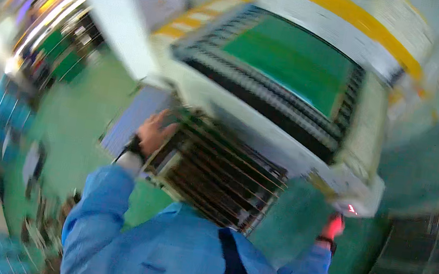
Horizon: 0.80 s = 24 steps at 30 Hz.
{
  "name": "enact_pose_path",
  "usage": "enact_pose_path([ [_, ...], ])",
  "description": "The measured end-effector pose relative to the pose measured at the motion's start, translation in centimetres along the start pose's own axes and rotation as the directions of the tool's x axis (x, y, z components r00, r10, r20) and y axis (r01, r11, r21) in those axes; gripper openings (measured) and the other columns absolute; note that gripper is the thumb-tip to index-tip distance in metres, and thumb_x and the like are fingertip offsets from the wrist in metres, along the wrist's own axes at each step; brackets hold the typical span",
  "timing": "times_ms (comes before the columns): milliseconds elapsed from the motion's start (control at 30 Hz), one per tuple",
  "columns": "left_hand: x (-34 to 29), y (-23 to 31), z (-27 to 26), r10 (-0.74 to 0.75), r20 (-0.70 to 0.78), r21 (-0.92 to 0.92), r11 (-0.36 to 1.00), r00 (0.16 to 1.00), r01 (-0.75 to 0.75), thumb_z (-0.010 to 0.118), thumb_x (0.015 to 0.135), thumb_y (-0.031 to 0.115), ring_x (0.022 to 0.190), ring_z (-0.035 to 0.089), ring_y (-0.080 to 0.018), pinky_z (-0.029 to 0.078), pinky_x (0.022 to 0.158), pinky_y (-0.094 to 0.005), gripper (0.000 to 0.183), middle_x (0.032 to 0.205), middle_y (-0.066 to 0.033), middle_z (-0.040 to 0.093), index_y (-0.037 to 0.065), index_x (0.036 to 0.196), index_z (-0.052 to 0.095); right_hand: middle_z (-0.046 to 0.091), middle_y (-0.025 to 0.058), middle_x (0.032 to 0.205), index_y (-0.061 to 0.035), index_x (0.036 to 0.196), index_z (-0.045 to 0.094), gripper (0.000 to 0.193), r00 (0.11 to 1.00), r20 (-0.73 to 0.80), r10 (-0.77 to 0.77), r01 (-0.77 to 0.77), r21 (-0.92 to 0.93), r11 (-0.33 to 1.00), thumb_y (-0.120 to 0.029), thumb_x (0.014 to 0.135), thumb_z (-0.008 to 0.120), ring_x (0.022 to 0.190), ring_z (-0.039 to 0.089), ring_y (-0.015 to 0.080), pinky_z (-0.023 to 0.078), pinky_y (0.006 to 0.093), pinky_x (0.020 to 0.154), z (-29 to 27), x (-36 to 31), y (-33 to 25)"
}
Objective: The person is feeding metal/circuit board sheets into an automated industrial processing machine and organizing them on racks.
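My left hand (154, 134), with a dark band on its wrist, lies at the upper left corner of a dark metal rack with parallel bars (219, 174). Its fingers are spread; whether they touch the rack's frame is blurred. Low at the right, my right hand (333, 228) is tinted red, just below the machine corner with a small lit red display (352, 208). Its fingers are smeared, so what it touches or holds cannot be made out. Beyond the rack stands a white machine (287, 138) bearing a flat green surface (294, 57) with a black and silver toothed border.
Yellow bands (330, 3) run across the machine's upper part. A white column (116, 8) rises at the left, with a grey-blue panel (137, 116) below. Dark cabinets (410, 267) stand at the right. Blue crates (11, 109) and blurred items sit at the far left on the green floor (83, 99).
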<state>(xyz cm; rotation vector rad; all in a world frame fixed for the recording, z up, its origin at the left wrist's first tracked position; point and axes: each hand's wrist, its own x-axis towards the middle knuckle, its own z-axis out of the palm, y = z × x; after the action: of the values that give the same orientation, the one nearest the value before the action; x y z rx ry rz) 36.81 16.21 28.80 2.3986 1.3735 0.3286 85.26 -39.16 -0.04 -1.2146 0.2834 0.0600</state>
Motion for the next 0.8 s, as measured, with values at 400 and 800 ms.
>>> enact_pose_path([
  [400, 0.7, -3.0, 4.1, 0.218, -0.004, 0.166, 0.963, 0.976, -0.214, 0.053, 0.093, 0.039, 0.108, 0.052, -0.0402, 0.043, 0.09, -0.0451, 0.056, 0.123, -0.0242, 0.051, 0.006, 0.137, 0.042, 0.059, 0.0049, 0.074, 0.0003, 0.099, 0.058, 0.018, 0.939, -0.333, -0.086, 0.043, -0.135, 0.99, -0.008, 0.085, 0.064, 0.053, 0.054, 0.0144, 0.039, 0.0271, 0.044, 3.7, -2.1, -3.4],
  [800, 0.5, -3.6, 4.0, 0.255, -0.027, 0.123, 0.96, 0.966, -0.25, 0.051, 0.094, 0.04, 0.117, 0.047, -0.0407, 0.039, 0.097, -0.0441, 0.057, 0.13, -0.0246, 0.048, 0.003, 0.136, 0.042, 0.062, 0.0054, 0.084, -0.0008, 0.102, 0.059, 0.021, 0.926, -0.376, -0.04, 0.022, -0.051, 0.998, -0.01, 0.084, 0.066, 0.063, 0.059, 0.0148, 0.048, 0.0275, 0.053, 4.4, -3.0, -2.9],
])
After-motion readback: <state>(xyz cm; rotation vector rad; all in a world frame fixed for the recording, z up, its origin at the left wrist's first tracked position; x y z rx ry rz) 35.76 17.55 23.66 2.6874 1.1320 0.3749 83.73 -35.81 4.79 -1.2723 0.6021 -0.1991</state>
